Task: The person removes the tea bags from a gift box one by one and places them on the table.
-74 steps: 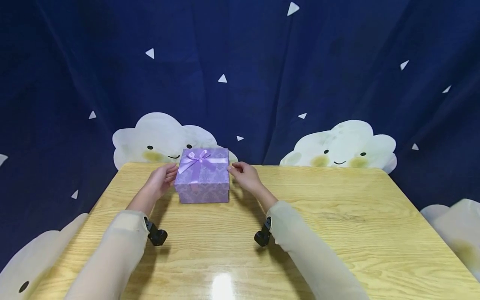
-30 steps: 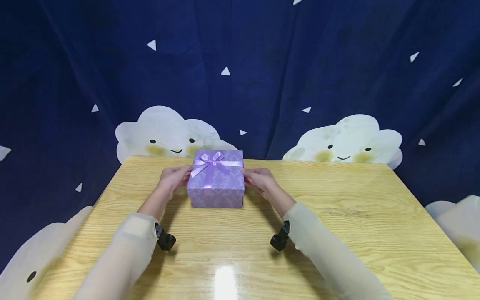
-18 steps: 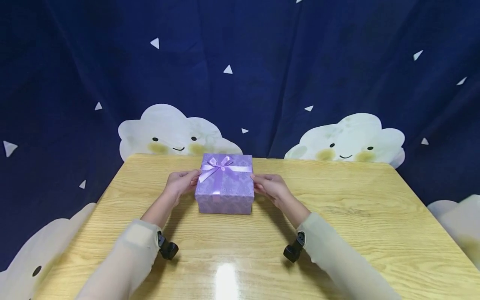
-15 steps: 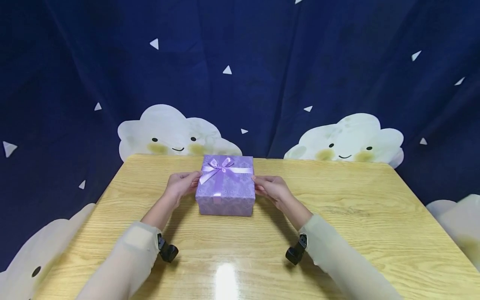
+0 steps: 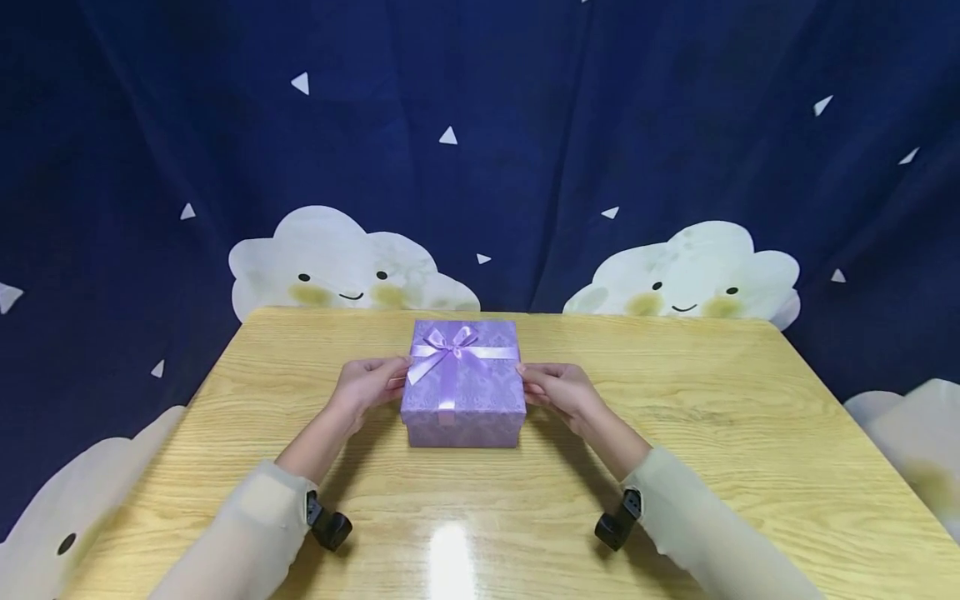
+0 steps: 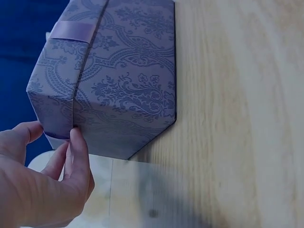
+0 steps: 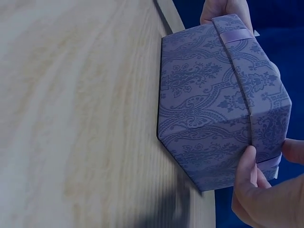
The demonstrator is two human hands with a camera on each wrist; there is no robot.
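A purple patterned gift box (image 5: 465, 429) stands on the table, its lid (image 5: 487, 387) seated on top and tied with a lilac ribbon bow (image 5: 450, 348). On its left side, my left hand (image 5: 363, 388) pinches the lid: the left wrist view shows the thumb at the top edge and fingertips (image 6: 78, 137) at the lid's lower rim. My right hand (image 5: 564, 392) grips the opposite side likewise, with a fingertip (image 7: 247, 154) under the lid seam in the right wrist view. The box's base meets the tabletop along its dark lower edge.
The wooden table (image 5: 712, 442) spreads out to both sides and toward me. Behind it hangs a dark blue curtain (image 5: 510, 167) with white clouds and triangles. A small black wrist camera (image 5: 328, 527) sits on the left wrist, another (image 5: 619, 523) on the right.
Both hands have come onto the lid's sides. The gift box has moved rightward and nearer to me along with them. The lid stays on.
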